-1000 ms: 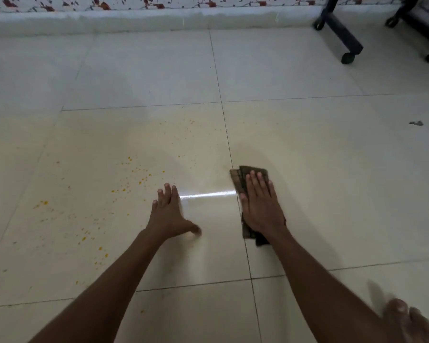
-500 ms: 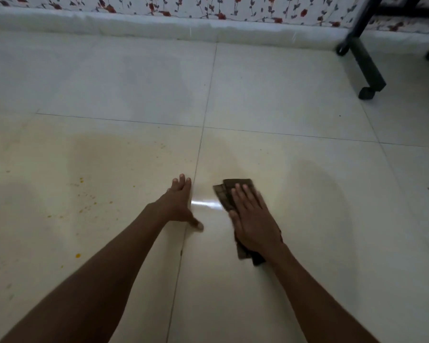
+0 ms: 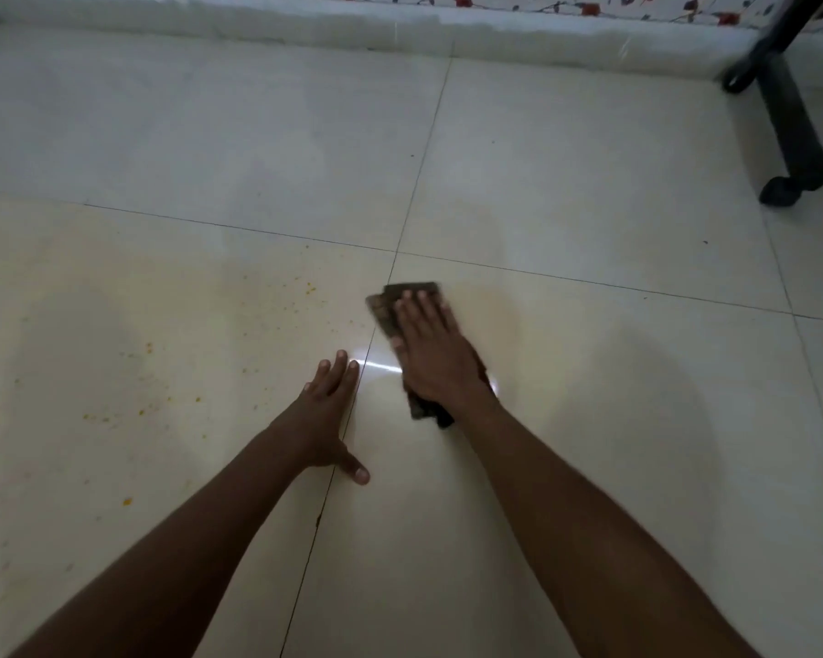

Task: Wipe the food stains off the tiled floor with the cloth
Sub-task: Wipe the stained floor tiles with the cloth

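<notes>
Where tiles meet, cloth (image 3: 387,310) (folded) underhand.

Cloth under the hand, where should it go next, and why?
Probably slide the cloth left across the grout line. The right hand presses it flat on the right tile, while the orange food specks all lie on the tile to its left, not yet wiped. The left hand rests flat on the tiled floor, bracing.

Two hands, the left hand (image 3: 326,420) and right hand (image 3: 435,356), one cloth (image 3: 390,301), many orange stains (image 3: 148,346), one black furniture leg (image 3: 792,130).
</notes>
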